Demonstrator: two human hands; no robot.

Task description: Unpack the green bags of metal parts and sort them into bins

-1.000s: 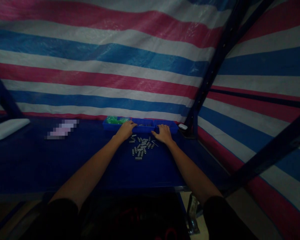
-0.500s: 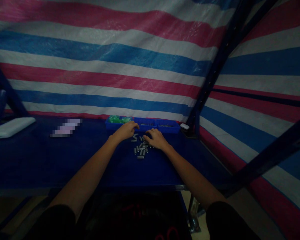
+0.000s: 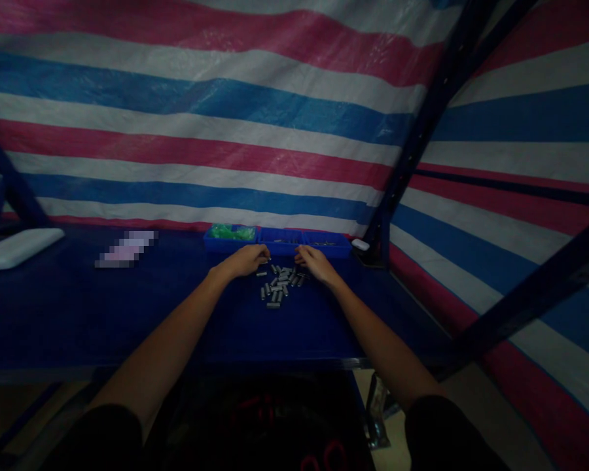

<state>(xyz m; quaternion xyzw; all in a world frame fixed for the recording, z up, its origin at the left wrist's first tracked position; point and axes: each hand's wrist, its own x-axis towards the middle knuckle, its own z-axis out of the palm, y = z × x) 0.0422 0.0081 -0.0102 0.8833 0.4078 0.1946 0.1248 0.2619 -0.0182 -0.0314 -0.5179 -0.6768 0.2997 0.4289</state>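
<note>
Small grey metal cylinders [image 3: 276, 286] lie in a loose heap on the blue table [image 3: 226, 327]. At the heap's far left edge is my left hand [image 3: 245, 260], its fingertips closed in a pinch; what they hold is too small to make out. My right hand [image 3: 317, 261] is over the far right side of the heap with thumb and fingers pressed together, and anything in them is hidden. Just beyond both hands stand joined blue bins: the left bin [image 3: 211, 246] has green plastic bags [image 3: 232, 231], the middle bin [image 3: 281, 248] and right bin [image 3: 331, 250] small metal parts.
A white device [image 3: 19, 248] and a blurred-out flat item [image 3: 127, 250] lie on the table's left. Near the right post [image 3: 407, 157] sits a small white object [image 3: 360, 244] on something dark. Striped sheeting [image 3: 201, 144] hangs behind and to the right.
My right hand has lifted off the heap and drawn its fingers together, uncovering more cylinders. My left hand has come slightly down and nearer, its fingertips now closed. The view has shifted a little.
</note>
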